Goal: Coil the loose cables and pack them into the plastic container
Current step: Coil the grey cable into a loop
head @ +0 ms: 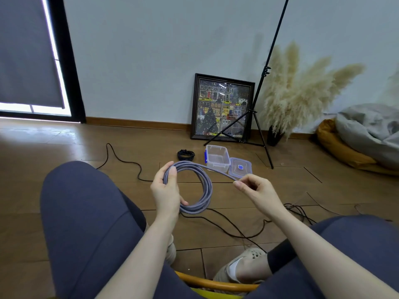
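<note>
My left hand (167, 189) grips a grey braided cable (205, 186) wound into a round coil of several loops, held above the floor between my knees. My right hand (252, 187) pinches the cable's free end, which runs straight from the coil's top to my fingers. Beyond the coil, a clear plastic container (217, 158) with blue clips stands open on the floor, its lid (240, 167) lying beside it on the right. A small black coiled cable (186, 154) rests left of the container. Loose dark cables (127, 162) trail over the floor.
More dark cable (241, 231) lies tangled near my right foot. A framed picture (222, 106) leans on the wall behind a black tripod stand (259, 117). Pampas grass (298, 91) in a dark vase and a grey beanbag (371, 134) sit at the right.
</note>
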{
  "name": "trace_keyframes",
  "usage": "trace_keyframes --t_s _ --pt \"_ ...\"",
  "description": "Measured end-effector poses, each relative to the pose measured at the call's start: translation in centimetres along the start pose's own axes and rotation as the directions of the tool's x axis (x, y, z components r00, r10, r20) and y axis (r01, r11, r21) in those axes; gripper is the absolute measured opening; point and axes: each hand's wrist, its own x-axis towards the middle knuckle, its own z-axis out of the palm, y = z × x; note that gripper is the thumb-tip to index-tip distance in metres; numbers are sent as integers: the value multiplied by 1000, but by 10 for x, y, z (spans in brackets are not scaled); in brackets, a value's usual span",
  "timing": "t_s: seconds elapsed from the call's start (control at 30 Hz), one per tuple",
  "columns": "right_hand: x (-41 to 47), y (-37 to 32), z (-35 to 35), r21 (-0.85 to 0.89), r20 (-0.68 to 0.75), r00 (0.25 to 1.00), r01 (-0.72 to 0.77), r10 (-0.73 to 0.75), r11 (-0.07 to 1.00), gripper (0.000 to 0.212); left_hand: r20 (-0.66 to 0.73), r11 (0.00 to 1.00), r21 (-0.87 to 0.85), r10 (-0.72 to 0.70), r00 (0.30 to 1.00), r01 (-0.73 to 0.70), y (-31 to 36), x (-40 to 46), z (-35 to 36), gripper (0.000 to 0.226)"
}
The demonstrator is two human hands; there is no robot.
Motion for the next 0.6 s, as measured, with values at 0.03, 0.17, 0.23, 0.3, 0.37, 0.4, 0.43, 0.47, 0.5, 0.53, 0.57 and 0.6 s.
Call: trace_keyframes --t_s 0.03,0.17,0.23,0.3,0.37,0.4,0.43,0.47,0.5,0.53,0.57,0.6 --pt "1 2 -4 -5 1 1000 -12 12 1000 17 -35 1000 -14 -2 999 2 1 2 -2 18" --pt "-2 14 -18 15 -18 995 -94 94 995 12 -182 997 -79 -40 982 25 5 13 -12 17" --pt "-4 20 -26 28 -52 989 -138 139 990 12 -249 994 -109 -55 967 29 6 19 -16 18" --pt "-6 24 -32 43 -78 983 -165 168 985 13 -304 992 -123 -54 951 17 6 24 -18 19" --pt "-6 28 -38 83 -113 975 -184 192 979 12 -335 994 -113 -49 941 12 6 26 -19 20" --pt "-6 28 -40 103 -138 970 -187 201 977 11 -339 995 -94 -48 939 18 5 25 -18 20" --pt "-6 29 -41 102 -169 966 -181 196 978 9 -338 998 -64 -44 940 24 4 24 -18 21" --pt "-5 28 -42 67 -204 963 -165 175 984 6 -330 999 -28 -29 943 21 4 22 -18 23" --pt "-4 28 -42 2 -231 962 -147 143 989 3 -318 1000 10 0 948 4 4 19 -18 24" --pt "-3 27 -42 -73 -243 964 -133 112 988 3 -303 999 43 36 952 -24 4 17 -18 23" --pt "-2 25 -43 -150 -243 967 -121 82 981 5 -286 996 74 70 956 -51 5 14 -17 22" --pt "-1 24 -43 -233 -235 971 -104 48 967 5 -266 991 108 99 959 -72 6 13 -17 21"
